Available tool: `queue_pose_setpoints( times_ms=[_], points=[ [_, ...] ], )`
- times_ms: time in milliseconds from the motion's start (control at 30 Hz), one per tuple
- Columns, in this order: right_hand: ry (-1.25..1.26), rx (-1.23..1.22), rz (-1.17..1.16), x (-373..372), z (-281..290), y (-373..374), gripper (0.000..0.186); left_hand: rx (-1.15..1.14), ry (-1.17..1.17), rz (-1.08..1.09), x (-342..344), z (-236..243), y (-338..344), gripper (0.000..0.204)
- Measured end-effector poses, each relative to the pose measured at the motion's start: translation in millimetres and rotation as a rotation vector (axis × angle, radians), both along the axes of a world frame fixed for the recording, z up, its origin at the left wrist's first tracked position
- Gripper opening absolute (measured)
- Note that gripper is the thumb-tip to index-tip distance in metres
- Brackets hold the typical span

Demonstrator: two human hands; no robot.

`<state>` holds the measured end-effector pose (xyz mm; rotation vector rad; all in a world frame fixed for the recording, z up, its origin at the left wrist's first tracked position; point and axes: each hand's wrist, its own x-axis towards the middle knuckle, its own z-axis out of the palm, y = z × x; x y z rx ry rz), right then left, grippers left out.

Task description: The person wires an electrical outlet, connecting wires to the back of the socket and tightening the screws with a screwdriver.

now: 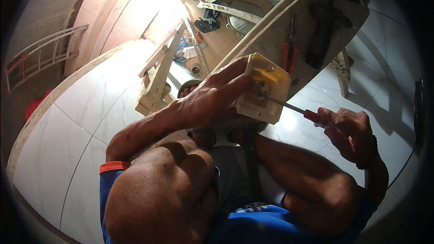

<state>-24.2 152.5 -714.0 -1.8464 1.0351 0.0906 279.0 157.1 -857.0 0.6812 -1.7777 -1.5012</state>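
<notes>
Steady Grip, Straight Blade: Close Work Inside a Pale Box

A seated person works a screwdriver (296, 108) into a pale, square-sided box (274, 110) held up in front of the knees, by the near edge of a worktable (304, 5); whether box and table touch cannot be told from this angle. The left hand (214, 91) is partly curled around the box's left side, a finger reaching over the wall toward the middle, the rest of its grip hidden. The right hand (348, 131) is closed around the red handle, the shaft slanting up and leftward to a small dark fitting (261, 91) near the box's center. Whether the tip sits in a screw head is too small to tell.

Good work here would likely mean seating the tip fully before turning, keeping the shaft in line with the screw, and pressing lightly while rotating, since thin walls could flex or crack. The left fingertips lie close to the tip, so a slip could catch them; shifting them to the outer wall, or bracing the box on the tabletop, would probably be safer. Red-handled pliers (285, 58) lie on the table just beyond the box
</notes>
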Motion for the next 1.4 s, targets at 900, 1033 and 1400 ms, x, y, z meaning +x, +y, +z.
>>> queue_pose_setpoints(
  times_ms=[900,1033,1400],
  points=[
    [0.200,-0.020,-0.244,10.3,42.9,-10.8,0.033,0.424,0.009,0.109,-5.4,-4.5,10.4,0.047],
    [0.194,0.579,-0.765,10.4,34.1,-14.2,0.047,0.168,-0.051,0.243,-7.6,-5.5,6.0,0.047],
    [0.185,0.143,-0.582,-2.7,33.0,-7.5,0.033,0.009,0.007,0.280,-9.5,-4.9,1.1,0.044]
  ],
)
